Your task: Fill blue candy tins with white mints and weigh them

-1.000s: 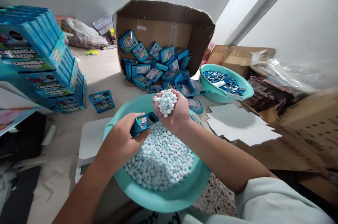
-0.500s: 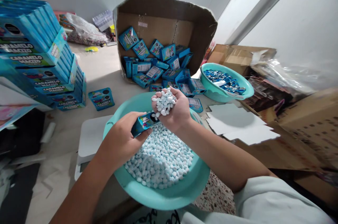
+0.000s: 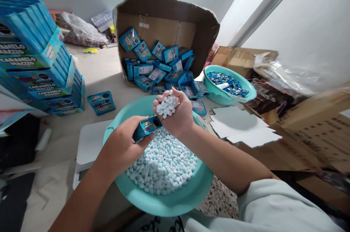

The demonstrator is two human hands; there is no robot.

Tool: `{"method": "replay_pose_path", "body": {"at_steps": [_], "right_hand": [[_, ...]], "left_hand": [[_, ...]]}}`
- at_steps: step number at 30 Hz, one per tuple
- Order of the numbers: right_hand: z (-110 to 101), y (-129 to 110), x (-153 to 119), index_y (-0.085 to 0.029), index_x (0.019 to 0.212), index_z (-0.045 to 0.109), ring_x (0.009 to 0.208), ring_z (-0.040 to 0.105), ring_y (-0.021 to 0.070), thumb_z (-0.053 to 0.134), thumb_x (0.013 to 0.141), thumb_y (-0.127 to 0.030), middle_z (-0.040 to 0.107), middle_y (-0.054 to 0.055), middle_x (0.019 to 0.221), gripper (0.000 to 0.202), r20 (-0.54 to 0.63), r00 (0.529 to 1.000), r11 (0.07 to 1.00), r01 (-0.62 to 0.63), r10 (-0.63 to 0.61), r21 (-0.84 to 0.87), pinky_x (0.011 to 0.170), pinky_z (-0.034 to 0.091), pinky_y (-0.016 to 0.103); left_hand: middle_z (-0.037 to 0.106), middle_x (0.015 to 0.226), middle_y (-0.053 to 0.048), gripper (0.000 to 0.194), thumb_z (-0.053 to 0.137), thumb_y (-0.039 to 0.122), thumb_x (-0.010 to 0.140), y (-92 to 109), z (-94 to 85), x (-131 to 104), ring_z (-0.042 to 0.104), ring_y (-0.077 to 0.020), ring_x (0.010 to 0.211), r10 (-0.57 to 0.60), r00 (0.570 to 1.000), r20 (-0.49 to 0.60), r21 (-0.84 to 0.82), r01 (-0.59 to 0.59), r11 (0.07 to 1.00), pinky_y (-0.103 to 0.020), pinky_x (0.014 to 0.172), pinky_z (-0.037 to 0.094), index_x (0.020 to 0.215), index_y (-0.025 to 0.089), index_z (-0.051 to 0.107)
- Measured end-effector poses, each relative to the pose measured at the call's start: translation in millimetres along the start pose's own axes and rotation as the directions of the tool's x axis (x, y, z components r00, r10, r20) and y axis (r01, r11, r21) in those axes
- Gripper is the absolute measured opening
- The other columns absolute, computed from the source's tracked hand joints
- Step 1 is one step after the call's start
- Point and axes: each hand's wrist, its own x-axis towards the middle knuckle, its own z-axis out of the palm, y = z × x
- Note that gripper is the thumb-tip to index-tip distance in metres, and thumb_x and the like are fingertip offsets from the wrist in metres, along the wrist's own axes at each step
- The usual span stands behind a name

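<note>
My left hand [image 3: 127,139] is closed round a small blue candy box [image 3: 147,127], its open end turned toward my other hand. Palm up and cupped, my right hand [image 3: 177,111] holds a heap of small white candies [image 3: 166,105] right beside that open end. Both hands are above a turquoise basin [image 3: 203,192]. Loose white and pale blue candies [image 3: 164,162] fill much of the basin. Whether candies lie inside the box cannot be seen.
A cardboard box [image 3: 166,17] on its side spills several blue boxes. Stacked display cartons [image 3: 41,61] stand left, near a flat blue pack [image 3: 101,103] and a white scale [image 3: 90,142]. Rightward are a smaller basin [image 3: 218,95] of blue pieces and white card sheets [image 3: 240,126].
The view has shifted slightly, so everything sits a little further left. At the box's mouth, candies that lay there are gone, and its dark opening shows. The right hand still cups its heap.
</note>
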Motion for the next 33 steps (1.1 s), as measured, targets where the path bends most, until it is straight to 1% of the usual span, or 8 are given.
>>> {"method": "replay_pose_path", "body": {"at_steps": [3,7,11,19,24,27,29,33], "right_hand": [[-2.9,1.0,1.4,-0.019,0.064,0.057,0.054,0.058,0.012,0.049,0.092,-0.031,0.06,0.0,0.057,0.031,0.018,1.0,1.0,0.011,-0.01,-0.018,0.057,0.05,0.023],[-4.1,2.2,2.2,-0.019,0.064,0.057,0.052,0.055,0.0113,0.047,0.094,-0.033,0.059,-0.001,0.057,0.034,0.027,0.999,0.998,0.044,-0.043,-0.039,0.056,0.048,0.023],[-3.4,2.2,2.1,-0.019,0.064,0.057,0.055,0.057,0.0111,0.056,0.091,-0.037,0.059,-0.001,0.059,0.032,0.035,0.998,0.997,0.054,-0.052,-0.059,0.059,0.05,0.024],[-1.3,2.4,1.3,-0.019,0.063,0.056,0.054,0.057,0.0108,0.05,0.095,-0.036,0.058,-0.001,0.056,0.037,-0.008,0.999,0.997,0.048,-0.049,-0.063,0.054,0.048,0.021],[-2.9,1.5,0.9,-0.02,0.064,0.056,0.055,0.059,0.0117,0.05,0.096,-0.037,0.06,-0.001,0.058,0.037,0.007,0.998,0.993,0.056,-0.056,-0.106,0.057,0.051,0.023],[-4.8,1.6,0.9,-0.021,0.062,0.052,0.056,0.059,0.0119,0.054,0.094,-0.039,0.059,-0.001,0.058,0.037,0.026,0.998,0.991,0.062,-0.06,-0.12,0.059,0.051,0.023],[-5.7,2.3,0.9,-0.021,0.059,0.049,0.056,0.058,0.0118,0.052,0.095,-0.038,0.059,-0.001,0.058,0.04,0.033,0.997,0.989,0.069,-0.065,-0.128,0.058,0.051,0.023],[-5.7,4.1,0.9,-0.021,0.057,0.047,0.055,0.056,0.0108,0.05,0.095,-0.035,0.058,-0.001,0.058,0.041,0.04,0.995,0.985,0.092,-0.086,-0.146,0.058,0.049,0.022]], "left_hand": [[0.073,0.12,-0.006,0.036,0.063,0.04,0.093,1.0,-0.6,0.2,0.069,-0.0253,0.109,-0.002,1.0,0.007,0.0,0.002,1.0,-0.039,0.095,0.058,0.124,0.022,0.066],[0.074,0.117,-0.007,0.035,0.062,0.037,0.093,3.5,-2.1,1.0,0.07,-0.0251,0.108,0.015,1.0,0.01,-0.007,-0.015,1.0,-0.038,0.093,0.059,0.124,0.021,0.066],[0.073,0.118,-0.007,0.032,0.063,0.036,0.093,5.1,-2.8,1.0,0.07,-0.0251,0.107,0.015,1.0,0.01,-0.026,-0.014,1.0,-0.035,0.085,0.06,0.122,0.022,0.066],[0.074,0.116,-0.007,0.031,0.064,0.033,0.092,6.3,-3.3,1.2,0.07,-0.0242,0.106,0.018,1.0,0.01,-0.024,-0.018,1.0,-0.037,0.092,0.058,0.12,0.021,0.066],[0.074,0.117,-0.007,0.031,0.064,0.033,0.093,4.3,-2.0,0.6,0.07,-0.024,0.108,0.032,0.999,0.008,-0.023,-0.032,0.999,-0.036,0.092,0.058,0.121,0.021,0.065],[0.073,0.118,-0.007,0.032,0.064,0.035,0.093,4.3,-2.5,0.2,0.07,-0.0247,0.109,0.013,1.0,0.018,-0.024,-0.013,1.0,-0.036,0.09,0.058,0.122,0.021,0.065],[0.073,0.118,-0.008,0.031,0.064,0.035,0.093,4.8,-3.0,0.2,0.07,-0.025,0.109,0.009,1.0,0.018,-0.024,-0.009,1.0,-0.036,0.089,0.058,0.121,0.021,0.065],[0.073,0.118,-0.008,0.031,0.063,0.033,0.093,5.2,-3.1,0.9,0.069,-0.0251,0.11,0.022,1.0,0.015,-0.033,-0.022,0.999,-0.038,0.093,0.058,0.121,0.021,0.065]]}}
